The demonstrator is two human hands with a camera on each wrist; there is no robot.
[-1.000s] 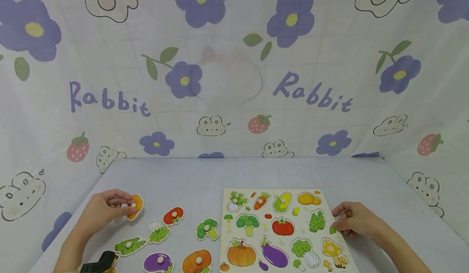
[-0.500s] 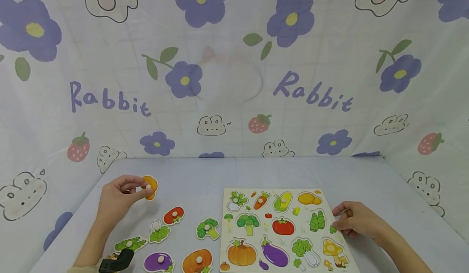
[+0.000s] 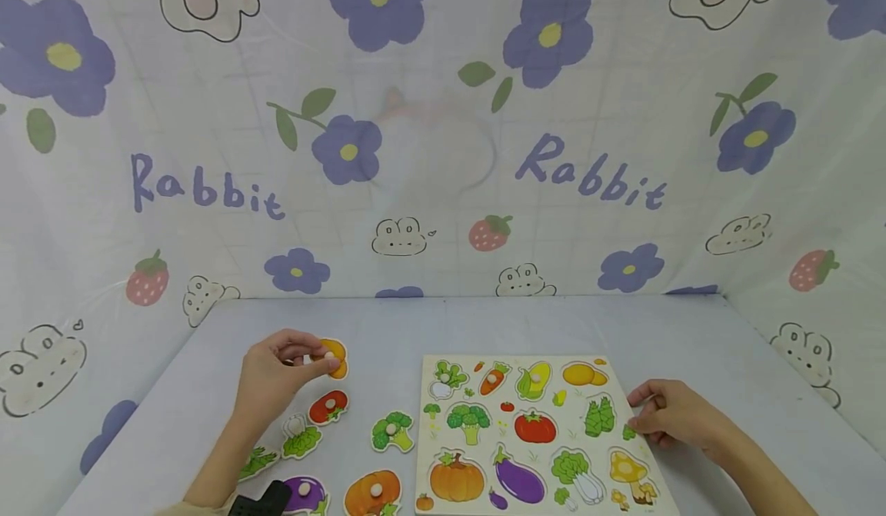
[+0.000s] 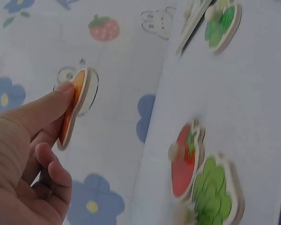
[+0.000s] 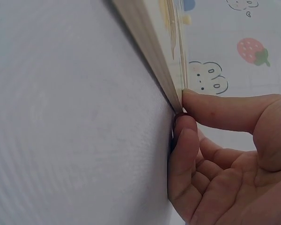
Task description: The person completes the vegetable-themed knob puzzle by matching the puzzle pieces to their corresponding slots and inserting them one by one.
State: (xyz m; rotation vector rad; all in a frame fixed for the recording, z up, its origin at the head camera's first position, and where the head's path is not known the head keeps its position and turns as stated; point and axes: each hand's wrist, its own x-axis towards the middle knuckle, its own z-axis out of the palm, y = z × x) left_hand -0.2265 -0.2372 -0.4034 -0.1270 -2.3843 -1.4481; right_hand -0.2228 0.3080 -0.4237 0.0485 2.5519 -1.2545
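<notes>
My left hand pinches a yellow-orange two-lobed wooden puzzle piece, held above the table behind the tomato piece. In the left wrist view the piece stands on edge, thumb on its painted face. At the right, my right hand grips the right edge of the vegetable puzzle board. The right wrist view shows the thumb on top of the board's edge and curled fingers below. Knobbed radish, carrot and corn pieces sit in the board's back row.
Loose on the table left of the board lie broccoli, pumpkin, eggplant and Chinese cabbage pieces. An asparagus piece is partly behind the left forearm. A printed curtain hangs along the table's back.
My left hand has lifted the yellow-orange piece and carried it right, past the loose pieces toward the board. The right hand has stayed at the board's edge.
</notes>
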